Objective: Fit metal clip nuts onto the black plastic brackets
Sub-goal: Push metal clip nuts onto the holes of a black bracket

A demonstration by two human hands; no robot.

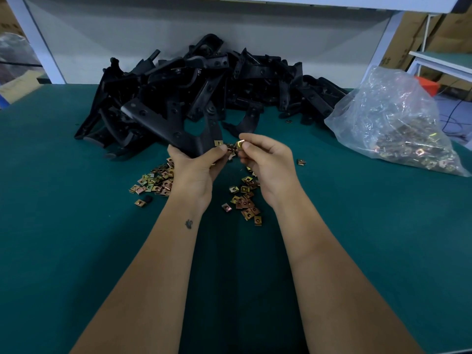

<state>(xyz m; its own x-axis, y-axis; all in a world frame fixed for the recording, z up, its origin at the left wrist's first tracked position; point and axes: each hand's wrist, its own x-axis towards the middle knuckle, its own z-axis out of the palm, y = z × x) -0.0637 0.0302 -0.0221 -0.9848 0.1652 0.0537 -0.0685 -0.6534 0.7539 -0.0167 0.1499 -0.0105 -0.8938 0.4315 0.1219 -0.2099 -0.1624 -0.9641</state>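
Note:
My left hand [196,167] grips a black plastic bracket [163,123] by its lower end, and the bracket slants up to the left. A brass-coloured clip nut [218,143] sits on the bracket's lower arm, just above my left thumb. My right hand [265,159] pinches another clip nut [240,144] between thumb and forefinger, close to the right of the bracket's end. A few more nuts appear cupped between my two hands. Loose clip nuts [155,181] lie scattered on the green mat under both hands.
A big heap of black brackets [229,80] fills the back middle of the green table [76,226]. A clear plastic bag of clip nuts [393,123] lies at the right. Single stray nuts [301,162] lie near it. Cardboard boxes stand beyond the table's right edge.

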